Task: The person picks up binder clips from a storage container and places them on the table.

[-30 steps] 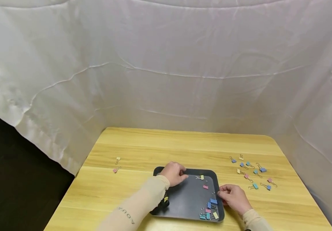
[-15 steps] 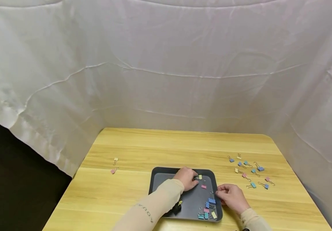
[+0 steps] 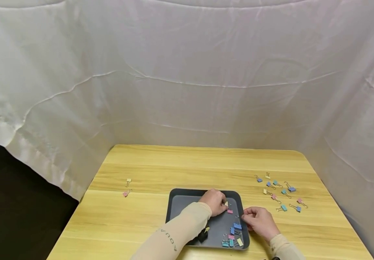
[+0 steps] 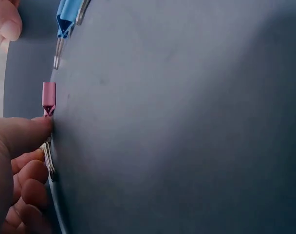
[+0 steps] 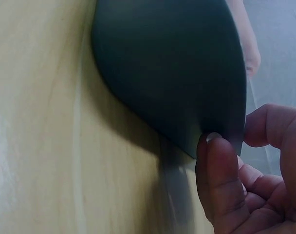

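A dark grey tray (image 3: 181, 202) sits at the table's front with several small binder clips along its right side. Inside it, my left hand (image 3: 213, 201) pinches a yellow binder clip (image 3: 226, 204) near the far right corner. In the left wrist view the clip is mostly hidden, its wire handle (image 4: 49, 161) showing past the fingertips. Just beyond the thumb lies a pink binder clip (image 4: 49, 95), then a blue binder clip (image 4: 66, 17). My right hand (image 3: 261, 222) grips the tray's right rim between thumb and index finger, one on each side of the wall in the right wrist view.
Several coloured binder clips (image 3: 283, 208) lie scattered on the wooden table (image 3: 160, 166) to the right of the tray. At the left, a yellow clip (image 3: 129, 180) and a pink clip (image 3: 125, 194) lie apart. A pale curtain (image 3: 187, 108) surrounds the table's back and sides.
My left hand has moved right across the tray and taken hold of the yellow clip, which now sits slightly nearer the pink one. My right hand has stayed at the rim.
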### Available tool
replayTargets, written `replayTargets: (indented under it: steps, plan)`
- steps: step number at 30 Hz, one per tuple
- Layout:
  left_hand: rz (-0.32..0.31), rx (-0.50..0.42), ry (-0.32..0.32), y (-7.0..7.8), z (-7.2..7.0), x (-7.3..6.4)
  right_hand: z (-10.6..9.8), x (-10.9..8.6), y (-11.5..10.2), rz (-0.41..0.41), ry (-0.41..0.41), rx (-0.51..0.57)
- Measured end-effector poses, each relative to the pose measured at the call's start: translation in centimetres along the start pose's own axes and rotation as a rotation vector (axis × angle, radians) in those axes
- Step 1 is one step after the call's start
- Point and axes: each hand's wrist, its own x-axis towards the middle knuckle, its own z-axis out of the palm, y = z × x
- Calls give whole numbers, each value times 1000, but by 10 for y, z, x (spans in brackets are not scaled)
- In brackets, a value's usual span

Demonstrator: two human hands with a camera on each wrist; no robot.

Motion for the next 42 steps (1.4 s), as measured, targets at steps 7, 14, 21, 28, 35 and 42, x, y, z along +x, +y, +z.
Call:
replayTargets:
  steps: [7,14,21,28,35,42]
  plan:
    - [-7,-11,-11,-2,0,1,0,-1,-1,3,-2,4]
    - [-17,-77,-21,-3,-1,-1,0,-1,-2,3,1,-17]
    - [-27,-132,-35,-5,-1,-4,0,0,-1,-2,1,-15]
    - [-23,-162,-9,-10,-2,-8,1,-1,0,-4,6,-20]
    - [-33,-271,87,-25,-26,-15,1,-2,0,-12,10,-22]
    - [-80,-317,205,-55,-59,-23,1,0,1,-15,13,-22]
